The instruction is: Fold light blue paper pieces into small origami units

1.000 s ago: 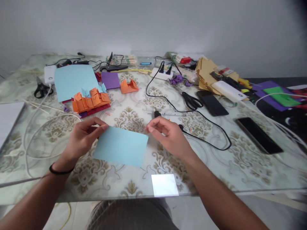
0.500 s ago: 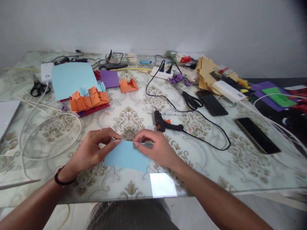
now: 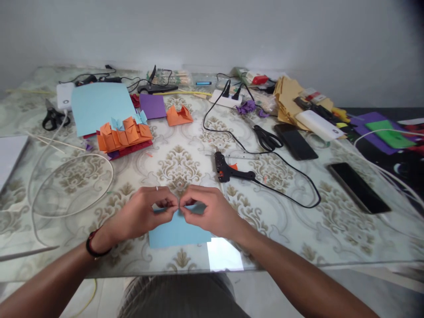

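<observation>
A light blue sheet of paper (image 3: 179, 232) lies near the front edge of the table, under both hands. My left hand (image 3: 145, 212) pinches its far edge between thumb and forefinger. Right beside it, my right hand (image 3: 208, 210) pinches the same edge, and the fingertips of the two hands meet at the middle. The hands hide parts of the paper's sides. A black glue gun (image 3: 228, 168) rests on its side beyond my right hand. Folded orange paper pieces (image 3: 124, 134) stand in a row at the back left.
Black scissors (image 3: 266, 137) and two phones (image 3: 359, 187) lie to the right, with the glue gun's cord looping nearby. A white cable (image 3: 111, 176) coils at left. Behind are a large light blue sheet (image 3: 102, 104), a purple square (image 3: 152, 107) and a power strip (image 3: 225, 99).
Both hands have come together at the middle of the paper's far edge. The paper has shifted slightly toward me and turned straighter to the table edge.
</observation>
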`<state>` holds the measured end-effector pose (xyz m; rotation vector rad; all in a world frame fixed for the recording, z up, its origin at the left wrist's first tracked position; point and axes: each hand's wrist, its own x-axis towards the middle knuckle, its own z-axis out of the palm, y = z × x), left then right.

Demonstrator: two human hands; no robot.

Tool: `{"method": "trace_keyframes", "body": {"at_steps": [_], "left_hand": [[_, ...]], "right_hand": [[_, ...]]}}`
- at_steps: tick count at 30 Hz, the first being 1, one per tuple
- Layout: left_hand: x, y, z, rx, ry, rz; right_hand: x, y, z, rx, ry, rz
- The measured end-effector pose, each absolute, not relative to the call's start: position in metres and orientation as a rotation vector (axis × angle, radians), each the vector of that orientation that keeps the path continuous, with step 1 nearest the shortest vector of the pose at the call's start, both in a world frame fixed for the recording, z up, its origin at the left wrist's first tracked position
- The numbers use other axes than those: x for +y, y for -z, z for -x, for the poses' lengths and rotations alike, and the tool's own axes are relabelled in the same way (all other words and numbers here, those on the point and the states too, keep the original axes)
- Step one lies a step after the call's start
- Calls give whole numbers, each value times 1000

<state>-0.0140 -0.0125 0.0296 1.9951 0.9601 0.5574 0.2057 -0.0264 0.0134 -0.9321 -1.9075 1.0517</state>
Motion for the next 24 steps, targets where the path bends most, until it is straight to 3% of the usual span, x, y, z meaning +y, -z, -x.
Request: {"method": "trace_keyframes", "body": {"at_steps": [24], "left_hand": [[15,-49,44,951,-449,-2018]], "right_hand": [[-14,-16,-226,-1905,-1035,962]]}}
